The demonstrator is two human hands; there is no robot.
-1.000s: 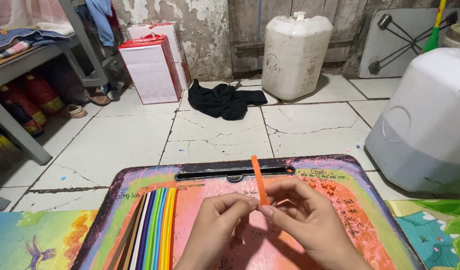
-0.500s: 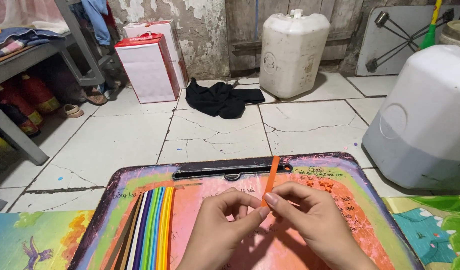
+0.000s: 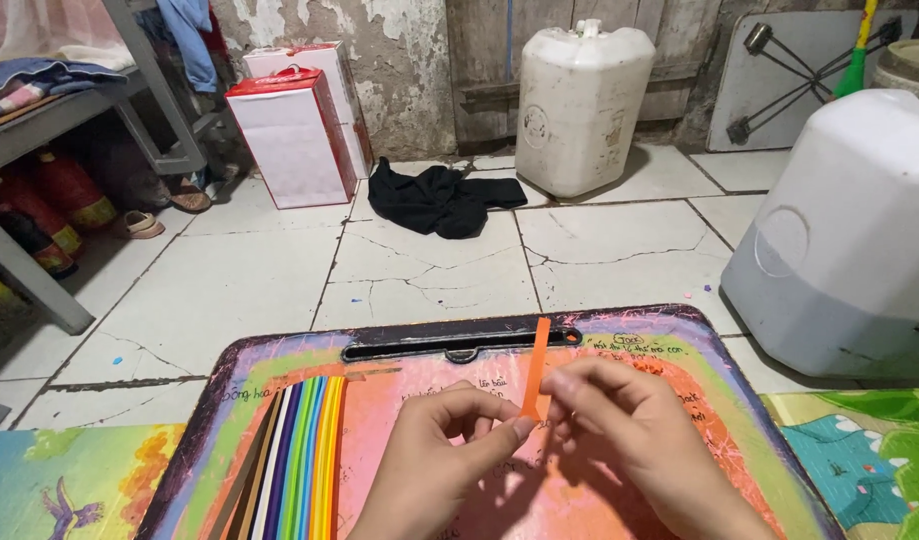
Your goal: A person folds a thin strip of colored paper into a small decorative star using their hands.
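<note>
While both hands meet over the board (image 3: 739, 400), left hand (image 3: 434, 465) and right hand (image 3: 634, 440) pinch the lower end of an orange strip (image 3: 535, 368), strip standing nearly upright. Coloured strips (image 3: 294, 450) lie left of it. Black cloth (image 3: 439, 200) and white jug (image 3: 579, 100) far off.

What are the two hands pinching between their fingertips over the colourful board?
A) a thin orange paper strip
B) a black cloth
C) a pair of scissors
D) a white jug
A: the left hand and right hand pinch the lower end of a thin orange paper strip, which stands up above the colourful board.
</note>
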